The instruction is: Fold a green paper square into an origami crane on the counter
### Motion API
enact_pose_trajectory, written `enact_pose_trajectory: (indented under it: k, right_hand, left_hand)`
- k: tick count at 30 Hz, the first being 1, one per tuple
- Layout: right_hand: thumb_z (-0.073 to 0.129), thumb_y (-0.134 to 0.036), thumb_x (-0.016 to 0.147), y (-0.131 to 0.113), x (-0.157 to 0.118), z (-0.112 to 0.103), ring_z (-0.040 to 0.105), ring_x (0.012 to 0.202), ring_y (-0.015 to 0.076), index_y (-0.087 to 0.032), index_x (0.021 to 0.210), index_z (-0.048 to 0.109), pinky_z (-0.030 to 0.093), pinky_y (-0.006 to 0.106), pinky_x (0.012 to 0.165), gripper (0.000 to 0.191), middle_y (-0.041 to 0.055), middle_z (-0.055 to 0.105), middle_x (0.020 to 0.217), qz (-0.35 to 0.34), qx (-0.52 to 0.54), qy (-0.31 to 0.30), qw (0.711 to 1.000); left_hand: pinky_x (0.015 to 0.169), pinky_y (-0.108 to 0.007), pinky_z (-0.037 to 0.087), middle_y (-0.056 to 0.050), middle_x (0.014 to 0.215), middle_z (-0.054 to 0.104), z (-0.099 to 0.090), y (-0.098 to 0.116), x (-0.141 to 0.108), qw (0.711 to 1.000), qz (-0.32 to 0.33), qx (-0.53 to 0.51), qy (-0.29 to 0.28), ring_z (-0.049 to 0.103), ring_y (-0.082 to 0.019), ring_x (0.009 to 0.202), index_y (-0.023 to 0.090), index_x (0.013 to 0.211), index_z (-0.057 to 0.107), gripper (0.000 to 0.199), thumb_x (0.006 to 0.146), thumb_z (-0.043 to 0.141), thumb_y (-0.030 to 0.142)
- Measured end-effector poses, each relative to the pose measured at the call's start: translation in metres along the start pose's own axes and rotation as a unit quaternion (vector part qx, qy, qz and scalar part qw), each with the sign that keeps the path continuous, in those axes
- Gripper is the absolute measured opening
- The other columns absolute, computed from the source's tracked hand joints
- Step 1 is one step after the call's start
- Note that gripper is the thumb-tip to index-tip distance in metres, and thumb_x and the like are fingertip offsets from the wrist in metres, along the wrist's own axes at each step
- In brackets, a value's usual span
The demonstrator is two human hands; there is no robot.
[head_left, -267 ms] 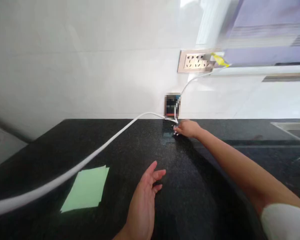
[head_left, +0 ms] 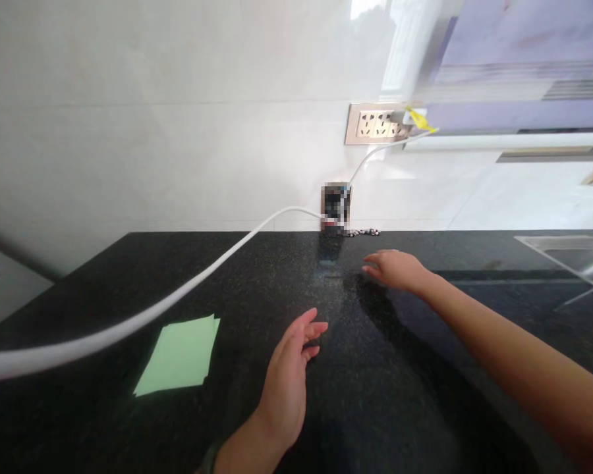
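Observation:
A small dark device, its surface pixelated, leans upright against the wall at the back of the black counter. A beaded strap lies to its right along the wall's foot. My right hand is just in front of the strap, apart from it, fingers spread and holding nothing. Lower in the middle, my left hand hovers over the counter with its fingers apart and nothing in them. A white cable runs from the device toward the lower left.
Green paper sheets lie on the counter at the left. A wall socket panel holds a plug with a yellow tag. A metal-rimmed sink is at the right.
My right hand has let go of the beaded strap, which now lies by the wall, and has drawn back to the right. The camera view has shifted slightly.

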State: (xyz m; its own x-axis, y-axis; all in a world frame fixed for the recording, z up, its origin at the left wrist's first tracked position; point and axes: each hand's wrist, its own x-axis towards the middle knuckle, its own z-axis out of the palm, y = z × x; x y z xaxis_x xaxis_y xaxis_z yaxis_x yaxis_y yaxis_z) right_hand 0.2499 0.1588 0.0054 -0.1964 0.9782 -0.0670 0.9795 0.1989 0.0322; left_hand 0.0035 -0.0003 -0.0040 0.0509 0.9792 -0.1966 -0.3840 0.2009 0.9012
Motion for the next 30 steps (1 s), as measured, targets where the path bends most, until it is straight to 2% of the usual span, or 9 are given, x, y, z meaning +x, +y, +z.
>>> enact_pose_trajectory:
  k: [4, 10, 13, 15, 17, 20, 22, 25, 30]
  right_hand:
    - [0.040, -0.049, 0.081, -0.025, -0.052, -0.004, 0.060, 0.085, 0.0229, -0.023, 0.103, 0.062, 0.042, 0.030, 0.071, 0.040, 0.0078, 0.066, 0.095, -0.047, 0.045, 0.044, 0.997]
    - [0.039, -0.045, 0.083, -0.039, -0.094, -0.021, 0.061, 0.076, 0.0185, -0.022, 0.098, 0.063, 0.043, 0.025, 0.066, 0.036, 0.0044, 0.068, 0.084, 0.027, 0.193, 0.185, 0.963]
    - [0.042, -0.043, 0.082, -0.046, -0.096, -0.011, 0.061, 0.073, 0.0180, -0.022, 0.093, 0.064, 0.042, 0.026, 0.066, 0.033, 0.0038, 0.068, 0.081, 0.053, 0.233, 0.223, 0.945]
    - [0.041, -0.041, 0.082, -0.051, -0.095, 0.002, 0.061, 0.071, 0.0183, -0.021, 0.092, 0.064, 0.042, 0.026, 0.064, 0.032, 0.0045, 0.068, 0.080, 0.068, 0.244, 0.232, 0.939]
    - [0.041, -0.040, 0.082, -0.054, -0.094, 0.015, 0.061, 0.072, 0.0196, -0.020, 0.089, 0.065, 0.042, 0.027, 0.063, 0.032, 0.0062, 0.068, 0.079, 0.074, 0.236, 0.222, 0.943]
    - [0.043, -0.038, 0.081, -0.054, -0.093, 0.027, 0.062, 0.072, 0.0196, -0.021, 0.088, 0.066, 0.042, 0.026, 0.062, 0.029, 0.0064, 0.068, 0.079, 0.047, 0.236, 0.185, 0.953]
    - [0.042, -0.038, 0.082, -0.053, -0.093, 0.029, 0.062, 0.074, 0.0197, -0.022, 0.089, 0.065, 0.042, 0.026, 0.064, 0.029, 0.0063, 0.068, 0.081, 0.044, 0.237, 0.189, 0.952]
    - [0.041, -0.038, 0.082, -0.053, -0.093, 0.027, 0.062, 0.076, 0.0198, -0.022, 0.089, 0.065, 0.042, 0.027, 0.065, 0.029, 0.0057, 0.068, 0.082, 0.040, 0.239, 0.196, 0.950]
    - [0.041, -0.039, 0.082, -0.052, -0.093, 0.027, 0.062, 0.076, 0.0192, -0.023, 0.089, 0.064, 0.043, 0.026, 0.066, 0.029, 0.0049, 0.068, 0.081, 0.034, 0.244, 0.204, 0.947]
  left_hand:
    - [0.080, -0.033, 0.038, -0.010, 0.098, 0.060, -0.005, 0.000, 0.008, 0.997, 0.052, 0.055, 0.020, 0.052, -0.021, 0.096, 0.017, 0.102, 0.057, 0.033, 0.081, 0.042, 0.037]
    - [0.072, -0.026, 0.041, -0.005, 0.090, 0.058, -0.006, 0.015, 0.014, 0.972, 0.182, 0.110, 0.103, 0.054, -0.015, 0.088, 0.018, 0.092, 0.056, 0.025, 0.079, 0.046, 0.036]
    - [0.067, -0.025, 0.041, -0.004, 0.081, 0.060, -0.010, 0.029, 0.005, 0.960, 0.168, 0.223, 0.031, 0.055, -0.015, 0.078, 0.017, 0.084, 0.057, 0.022, 0.077, 0.048, 0.036]
    - [0.063, -0.025, 0.041, -0.002, 0.073, 0.061, -0.024, 0.040, -0.002, 0.916, 0.147, 0.369, -0.061, 0.055, -0.014, 0.069, 0.017, 0.079, 0.059, 0.023, 0.076, 0.048, 0.036]
    - [0.061, -0.026, 0.039, -0.002, 0.069, 0.061, -0.049, 0.053, -0.004, 0.826, 0.150, 0.536, -0.093, 0.054, -0.015, 0.065, 0.019, 0.074, 0.060, 0.026, 0.078, 0.044, 0.038]
    - [0.067, -0.029, 0.038, -0.005, 0.076, 0.064, -0.098, 0.070, 0.005, 0.666, 0.138, 0.732, 0.046, 0.056, -0.019, 0.073, 0.019, 0.072, 0.062, 0.030, 0.077, 0.042, 0.042]
    - [0.068, -0.030, 0.039, -0.007, 0.081, 0.065, -0.126, 0.080, 0.019, 0.586, 0.044, 0.799, 0.123, 0.057, -0.023, 0.079, 0.020, 0.073, 0.062, 0.034, 0.075, 0.041, 0.047]
    - [0.065, -0.033, 0.041, -0.011, 0.084, 0.065, -0.150, 0.086, 0.043, 0.572, -0.001, 0.806, 0.155, 0.059, -0.027, 0.079, 0.019, 0.078, 0.063, 0.045, 0.074, 0.036, 0.055]
    - [0.064, -0.038, 0.043, -0.020, 0.093, 0.064, -0.159, 0.077, 0.072, 0.575, -0.060, 0.800, 0.160, 0.059, -0.034, 0.082, 0.013, 0.084, 0.065, 0.066, 0.068, 0.031, 0.067]
